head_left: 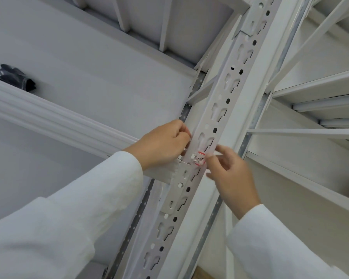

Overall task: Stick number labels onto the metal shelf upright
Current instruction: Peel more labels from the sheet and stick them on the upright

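A white perforated metal shelf upright (pixel 220 109) runs diagonally from bottom centre to top right. A small white label with red bars (pixel 199 158) lies on its face at mid height. My left hand (pixel 161 143) sits at the upright's left edge with its fingers curled, pinching something small that I cannot make out. My right hand (pixel 230 174) is just right of the label, fingers loosely bent, fingertips at the label's right edge. Both arms wear white sleeves.
A white shelf beam (pixel 48 115) crosses on the left and joins the upright near my left hand. A dark bundle in clear wrap (pixel 14 77) lies on the left shelf. More white beams and braces (pixel 310 133) fill the right side.
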